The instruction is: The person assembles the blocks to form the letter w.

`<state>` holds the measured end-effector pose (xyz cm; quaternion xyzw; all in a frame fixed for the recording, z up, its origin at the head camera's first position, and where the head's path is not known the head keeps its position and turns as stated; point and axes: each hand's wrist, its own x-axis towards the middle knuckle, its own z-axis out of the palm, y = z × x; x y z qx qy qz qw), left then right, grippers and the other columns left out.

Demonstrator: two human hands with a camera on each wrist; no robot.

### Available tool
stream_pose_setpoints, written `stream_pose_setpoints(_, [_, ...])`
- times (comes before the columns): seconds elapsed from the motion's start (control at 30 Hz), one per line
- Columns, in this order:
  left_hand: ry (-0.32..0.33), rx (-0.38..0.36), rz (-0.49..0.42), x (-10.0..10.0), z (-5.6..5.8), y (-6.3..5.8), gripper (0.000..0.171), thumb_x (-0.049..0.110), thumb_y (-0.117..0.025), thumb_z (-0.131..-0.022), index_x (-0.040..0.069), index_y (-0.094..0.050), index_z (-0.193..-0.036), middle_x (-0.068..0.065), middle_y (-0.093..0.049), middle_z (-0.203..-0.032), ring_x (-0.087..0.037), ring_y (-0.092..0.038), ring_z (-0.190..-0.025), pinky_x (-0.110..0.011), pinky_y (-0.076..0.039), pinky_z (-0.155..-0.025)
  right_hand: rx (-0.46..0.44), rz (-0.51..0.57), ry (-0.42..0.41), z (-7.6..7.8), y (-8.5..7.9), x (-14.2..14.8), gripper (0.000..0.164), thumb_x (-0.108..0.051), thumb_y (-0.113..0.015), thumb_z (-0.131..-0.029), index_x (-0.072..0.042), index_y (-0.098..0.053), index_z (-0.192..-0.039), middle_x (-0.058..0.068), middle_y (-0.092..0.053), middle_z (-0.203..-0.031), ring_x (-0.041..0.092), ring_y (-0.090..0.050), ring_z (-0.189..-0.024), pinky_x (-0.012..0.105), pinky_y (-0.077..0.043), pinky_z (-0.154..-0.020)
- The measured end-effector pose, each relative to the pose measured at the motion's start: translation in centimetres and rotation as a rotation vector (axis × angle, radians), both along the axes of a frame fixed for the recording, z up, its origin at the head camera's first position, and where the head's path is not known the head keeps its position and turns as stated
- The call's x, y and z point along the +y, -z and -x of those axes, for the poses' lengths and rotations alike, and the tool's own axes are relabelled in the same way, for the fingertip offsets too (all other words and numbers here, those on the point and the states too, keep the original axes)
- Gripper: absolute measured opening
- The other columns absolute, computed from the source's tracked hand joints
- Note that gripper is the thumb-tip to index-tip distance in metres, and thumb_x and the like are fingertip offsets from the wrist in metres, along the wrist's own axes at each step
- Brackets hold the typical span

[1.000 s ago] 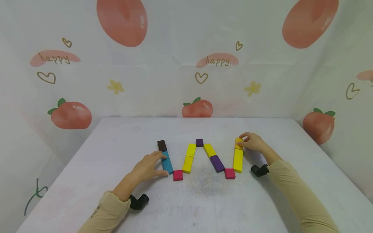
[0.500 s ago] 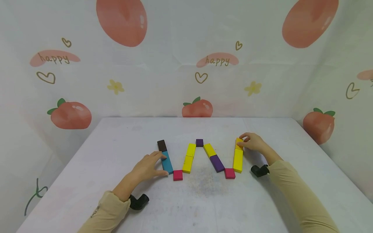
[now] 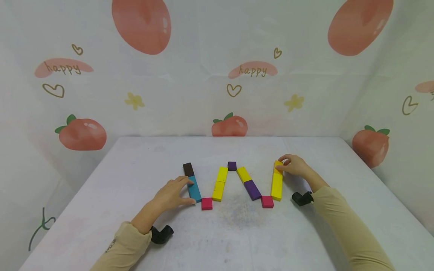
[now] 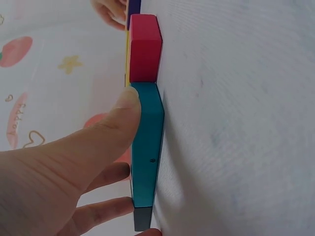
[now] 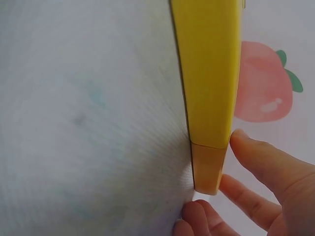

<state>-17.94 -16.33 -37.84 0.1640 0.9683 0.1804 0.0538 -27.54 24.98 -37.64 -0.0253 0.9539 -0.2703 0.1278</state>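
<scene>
Wooden blocks lie flat on the table in a zigzag like a W. My left hand (image 3: 172, 193) is spread over the blue block (image 3: 194, 189) at the left arm; in the left wrist view its thumb touches the block's upper edge near the red block (image 4: 144, 49), and other fingers reach toward the dark brown block (image 3: 188, 169). My right hand (image 3: 294, 165) is at the far end of the right arm. Its thumb and a finger touch the orange block (image 5: 207, 169), which abuts a longer yellow block (image 5: 209, 73); neither fingertip wraps under it.
Between the hands are yellow blocks (image 3: 219, 189), a small purple block (image 3: 232, 166), a long purple block (image 3: 252, 189) and a second red block (image 3: 267, 201). Black elbow-shaped pieces (image 3: 162, 235) sit at both wrists. A printed cloth (image 3: 190, 75) stands behind the white table (image 3: 237, 244).
</scene>
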Motion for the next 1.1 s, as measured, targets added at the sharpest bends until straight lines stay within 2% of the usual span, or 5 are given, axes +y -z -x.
stream_pose_setpoints(0.3, [0.008, 0.002, 0.022, 0.1, 0.1, -0.2, 0.057, 0.037, -0.075, -0.076, 0.010, -0.056, -0.122, -0.019, -0.047, -0.138, -0.039, -0.053, -0.112, -0.051, -0.050, -0.090, -0.014, 0.002, 0.006, 0.0, -0.3, 0.3, 0.056, -0.034, -0.060, -0.088, 0.001, -0.046, -0.130, 0.031, -0.049, -0.125, 0.038, -0.051, -0.102, 0.049, -0.048, -0.090])
stream_pose_setpoints(0.67, [0.007, -0.016, 0.027, -0.1, 0.4, -0.1, 0.058, 0.041, -0.073, -0.077, 0.010, -0.056, -0.123, -0.017, -0.048, -0.138, -0.037, -0.053, -0.114, -0.050, -0.049, -0.093, 0.013, 0.020, 0.035, -0.5, -1.4, 0.3, 0.058, -0.039, -0.058, -0.089, -0.001, -0.045, -0.132, 0.029, -0.046, -0.130, 0.041, -0.048, -0.110, 0.051, -0.048, -0.092])
stream_pose_setpoints(0.83, [0.010, -0.040, 0.002, -0.2, 0.6, -0.5, 0.057, 0.041, -0.070, -0.080, 0.007, -0.055, -0.123, -0.016, -0.050, -0.135, -0.035, -0.051, -0.117, -0.050, -0.045, -0.099, 0.096, 0.057, 0.010, -1.1, -2.1, 0.3, 0.054, -0.036, -0.056, -0.092, -0.001, -0.046, -0.131, 0.028, -0.049, -0.128, 0.041, -0.050, -0.111, 0.050, -0.049, -0.092])
stream_pose_setpoints(1.0, [-0.003, -0.052, -0.041, -0.4, 1.0, -1.2, 0.057, 0.042, -0.068, -0.082, 0.006, -0.054, -0.124, -0.016, -0.054, -0.131, -0.033, -0.052, -0.117, -0.050, -0.044, -0.100, 0.260, 0.097, -0.063, -2.0, -2.7, 0.5, 0.047, -0.030, -0.056, -0.093, 0.003, -0.049, -0.127, 0.029, -0.054, -0.122, 0.042, -0.054, -0.106, 0.051, -0.050, -0.090])
stream_pose_setpoints(1.1, [-0.014, -0.026, -0.059, -0.7, 1.4, -1.7, 0.057, 0.042, -0.066, -0.083, 0.007, -0.053, -0.126, -0.016, -0.053, -0.131, -0.033, -0.053, -0.116, -0.050, -0.045, -0.099, 0.365, 0.102, -0.092, -2.5, -3.1, 0.5, 0.043, -0.026, -0.056, -0.094, 0.004, -0.051, -0.125, 0.028, -0.055, -0.120, 0.042, -0.055, -0.105, 0.054, -0.048, -0.091])
